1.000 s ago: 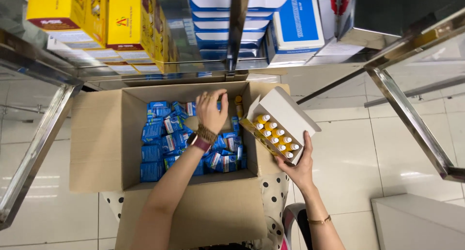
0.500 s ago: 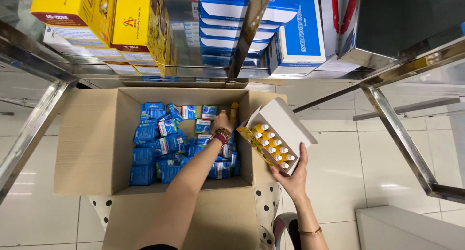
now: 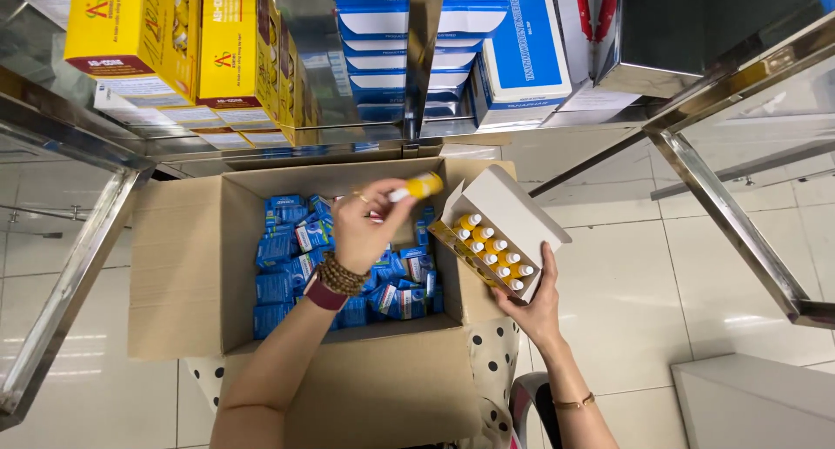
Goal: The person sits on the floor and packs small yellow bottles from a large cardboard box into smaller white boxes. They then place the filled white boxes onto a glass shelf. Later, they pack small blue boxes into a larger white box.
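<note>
My left hand (image 3: 364, 227) is raised over the open cardboard carton (image 3: 178, 266) and pinches a small yellow bottle with a white cap (image 3: 417, 188), held sideways. My right hand (image 3: 532, 305) grips from below a small open white box (image 3: 509, 210), tilted, that holds two rows of yellow white-capped bottles (image 3: 489, 249). The white box hangs over the carton's right wall. Inside the carton lie several small blue packets (image 3: 287, 258) in a loose heap.
A glass shelf with a metal frame (image 3: 70, 275) surrounds the carton, and another metal rail (image 3: 731, 214) runs at the right. Yellow boxes (image 3: 174, 40) and blue-and-white boxes (image 3: 435, 40) are stacked above. White floor tiles (image 3: 626, 275) and a polka-dot cloth (image 3: 491, 371) lie below.
My left hand reached down into the carton's far right corner, then came up with a yellow bottle in its fingers. The white box in my right hand stayed almost still.
</note>
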